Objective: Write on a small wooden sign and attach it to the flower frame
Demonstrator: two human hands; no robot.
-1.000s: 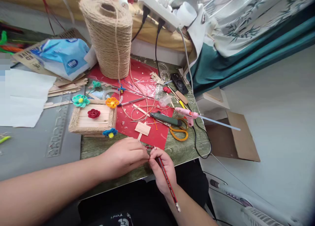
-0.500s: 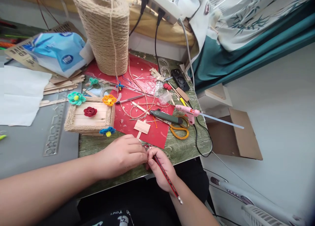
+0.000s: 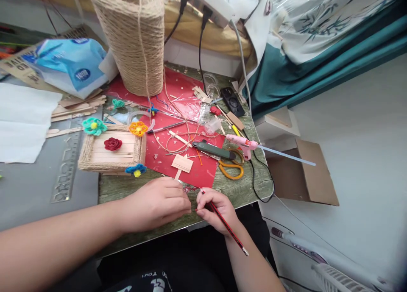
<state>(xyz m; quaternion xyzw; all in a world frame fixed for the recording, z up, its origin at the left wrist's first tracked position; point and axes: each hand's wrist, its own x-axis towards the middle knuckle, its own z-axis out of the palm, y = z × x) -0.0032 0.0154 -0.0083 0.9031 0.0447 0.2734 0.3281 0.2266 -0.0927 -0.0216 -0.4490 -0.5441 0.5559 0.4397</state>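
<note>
My right hand (image 3: 219, 211) is closed round a red-and-black pencil (image 3: 227, 226), its point toward the table and its eraser end toward me. A tiny red bit shows at the tips of that hand's thumb and finger. Just left of it, my left hand (image 3: 163, 201) hovers over the table edge with its fingers curled together; what they hold, if anything, is hidden. Behind the hands lie small red scraps (image 3: 190, 189) and a little wooden signboard of craft sticks (image 3: 182, 163). A twine-edged stick box (image 3: 111, 154) bears a red rose (image 3: 112, 144) and pipe-cleaner flowers.
A tall twine spool (image 3: 136, 42) stands at the back on red sheets (image 3: 152, 156). To the right lie a green-handled cutter (image 3: 213, 148), orange scissors (image 3: 230, 173) and a pink glue gun (image 3: 243, 143). A clear stencil ruler (image 3: 65, 173) lies at left, near a blue tissue pack (image 3: 73, 63).
My right hand has moved slightly right with the pencil, opening a small gap between the two hands, which were touching before. My left hand stays nearly in place.
</note>
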